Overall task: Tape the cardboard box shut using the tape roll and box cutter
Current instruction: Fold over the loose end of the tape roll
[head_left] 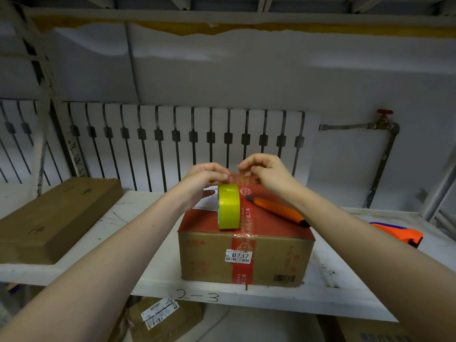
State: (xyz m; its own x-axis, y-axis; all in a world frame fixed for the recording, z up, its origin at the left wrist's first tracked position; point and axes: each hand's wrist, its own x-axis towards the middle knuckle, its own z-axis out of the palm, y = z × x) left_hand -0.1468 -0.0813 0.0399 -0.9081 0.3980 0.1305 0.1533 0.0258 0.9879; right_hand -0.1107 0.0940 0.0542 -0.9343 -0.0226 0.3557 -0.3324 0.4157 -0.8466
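Observation:
A brown cardboard box [207,257] with a red top and a red printed strip stands on the white shelf, its flaps down. A yellow-green tape roll [229,206] stands on edge on the box top. An orange box cutter [278,210] lies on the top to the right of the roll. My left hand [206,177] and my right hand [267,172] are above the far end of the box. Both pinch a clear stretch of tape [240,176] pulled from the roll and held between them.
A flat brown carton [56,218] lies on the shelf at the left. An orange and blue item [399,234] sits at the right. A white radiator [172,141] stands behind. More parcels [160,317] lie on the lower shelf. The shelf edge [197,296] is marked 2-3.

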